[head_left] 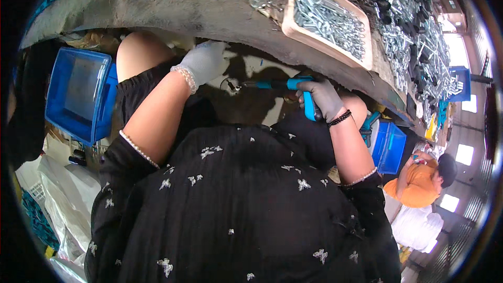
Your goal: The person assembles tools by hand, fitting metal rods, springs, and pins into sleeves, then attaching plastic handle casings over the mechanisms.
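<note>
My right hand [324,98], in a grey glove, grips the handle of a blue and black cordless screwdriver [283,84]. The tool lies nearly level over my lap, its tip pointing left. Right at that tip is a small shiny metal piece [230,85] with a thin curved part; its kind is too small to tell. My left hand [201,64], in a white glove, is just above and left of the tip, below the bench edge. Its fingers look curled in, partly hidden behind the hand, and I cannot make out what is between them.
A worn cloth-covered bench edge [157,13] curves across the front. On it stand a pale tray [289,23] of metal fasteners and loose heaps of metal parts [414,47]. Blue bins [73,60] [387,149] flank me. A person in orange [419,186] works at far right.
</note>
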{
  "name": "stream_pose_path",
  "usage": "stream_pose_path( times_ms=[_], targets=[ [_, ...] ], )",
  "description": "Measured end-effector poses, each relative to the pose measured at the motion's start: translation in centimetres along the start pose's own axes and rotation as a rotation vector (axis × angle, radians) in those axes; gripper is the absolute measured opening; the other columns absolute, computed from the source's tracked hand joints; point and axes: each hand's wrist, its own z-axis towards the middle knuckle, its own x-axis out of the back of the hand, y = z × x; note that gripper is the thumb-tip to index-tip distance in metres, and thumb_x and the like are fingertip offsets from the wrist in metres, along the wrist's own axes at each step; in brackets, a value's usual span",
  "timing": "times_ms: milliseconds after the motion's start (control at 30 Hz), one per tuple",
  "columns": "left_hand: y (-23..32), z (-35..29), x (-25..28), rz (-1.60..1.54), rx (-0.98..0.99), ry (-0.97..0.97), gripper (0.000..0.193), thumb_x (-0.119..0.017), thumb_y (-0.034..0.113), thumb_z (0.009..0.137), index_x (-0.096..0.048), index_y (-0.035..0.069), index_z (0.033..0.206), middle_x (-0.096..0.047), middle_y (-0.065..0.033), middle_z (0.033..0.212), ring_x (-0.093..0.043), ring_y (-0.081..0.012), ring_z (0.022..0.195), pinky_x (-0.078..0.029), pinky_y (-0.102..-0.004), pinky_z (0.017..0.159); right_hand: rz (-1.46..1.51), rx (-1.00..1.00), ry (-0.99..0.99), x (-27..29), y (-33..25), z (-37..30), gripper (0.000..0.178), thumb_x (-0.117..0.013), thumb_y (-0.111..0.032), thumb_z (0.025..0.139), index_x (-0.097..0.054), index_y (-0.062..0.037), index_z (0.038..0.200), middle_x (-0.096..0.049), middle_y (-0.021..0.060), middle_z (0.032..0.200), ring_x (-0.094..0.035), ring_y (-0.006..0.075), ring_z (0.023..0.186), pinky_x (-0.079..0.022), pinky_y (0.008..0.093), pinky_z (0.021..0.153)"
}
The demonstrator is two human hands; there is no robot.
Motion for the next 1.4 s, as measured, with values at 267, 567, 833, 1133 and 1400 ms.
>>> stream_pose_path(
  times_ms=[267, 567, 833, 1133, 1400],
  targets=[
    [0.4, -0.6, 0.5, -0.079, 0.051, -0.022, 0.044, -0.059, 0.036, 0.091, -0.062, -0.001, 0.114, -0.067, -0.0296, 0.105, -0.065, -0.0439, 0.103, -0.05, -0.0501, 0.09, -0.169, -0.097, 0.012, -2.2, -0.8, 3.5, 0.026, -0.069, -0.024, 0.088, -0.072, 0.0005, 0.095, -0.068, 0.0076, 0.075, -0.064, 0.0145, 0.063, -0.05, 0.0282, 0.058],
    [0.7, 0.3, 1.4, -0.183, 0.083, -0.096, 0.04, -0.06, 0.024, 0.086, -0.06, -0.004, 0.115, -0.067, -0.0301, 0.105, -0.064, -0.0459, 0.1, -0.05, -0.0514, 0.09, -0.428, -0.232, -0.137, -2.5, -3.0, 5.0, 0.027, -0.072, -0.027, 0.083, -0.071, -0.002, 0.092, -0.067, 0.009, 0.075, -0.064, 0.0178, 0.064, -0.052, 0.0323, 0.062],
    [8.8, 1.5, -4.3, 0.073, -0.326, -0.236, 0.031, -0.067, 0.018, 0.076, -0.068, 0.0, 0.101, -0.069, -0.026, 0.101, -0.068, -0.0406, 0.092, -0.054, -0.0497, 0.082, -1.32, 0.578, -0.285, -6.8, 4.5, 6.4, 0.046, -0.056, -0.033, 0.091, -0.063, -0.0048, 0.125, -0.067, 0.0205, 0.117, -0.064, 0.0372, 0.108, -0.05, 0.0446, 0.094],
    [7.6, 9.7, -10.9, 0.1, -0.249, -0.164, 0.049, -0.064, 0.02, 0.081, -0.063, 0.007, 0.128, -0.07, -0.0217, 0.111, -0.069, -0.0383, 0.099, -0.054, -0.0466, 0.088, -1.406, 0.502, -0.419, -6.9, 3.1, 8.2, 0.034, -0.047, -0.022, 0.095, -0.075, -0.0109, 0.112, -0.07, 0.0168, 0.119, -0.069, 0.0342, 0.105, -0.052, 0.0467, 0.093],
    [9.5, 10.6, -8.7, 0.168, -0.262, -0.205, 0.053, -0.067, 0.022, 0.082, -0.059, 0.008, 0.133, -0.069, -0.0211, 0.113, -0.067, -0.0383, 0.103, -0.052, -0.0466, 0.091, -0.999, 0.934, 0.032, -6.9, 11.2, 14.1, 0.038, -0.042, -0.022, 0.098, -0.072, -0.0055, 0.113, -0.067, 0.0258, 0.119, -0.069, 0.0357, 0.1, -0.054, 0.0461, 0.088]
  ],
)
